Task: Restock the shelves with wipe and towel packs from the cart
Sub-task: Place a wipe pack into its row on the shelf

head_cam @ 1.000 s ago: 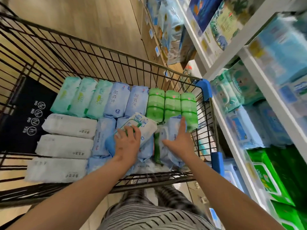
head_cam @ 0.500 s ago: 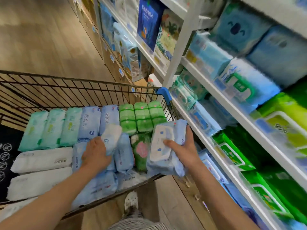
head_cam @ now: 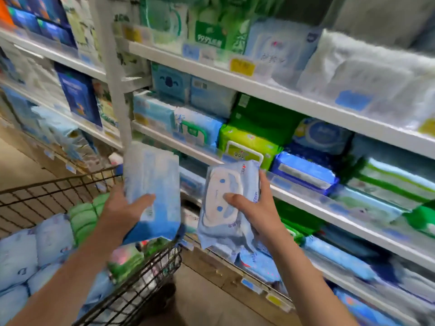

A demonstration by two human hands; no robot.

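Left hand [head_cam: 122, 212] and right hand [head_cam: 256, 208], each curled round a wipe pack [head_cam: 153, 184]

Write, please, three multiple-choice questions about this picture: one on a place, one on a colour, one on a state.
1. Where is the white-lidded pack? A. in the cart B. in the right hand C. on the shelves
2. What colour is the plain pack in the left hand? A. blue B. red C. black
3. What is the left hand doing? A. hanging empty B. pushing the cart C. gripping the plain pack
Key: 1 B, that hand curls round it; 2 A, the wrapper is blue; 3 C, it clasps the pack's lower end.
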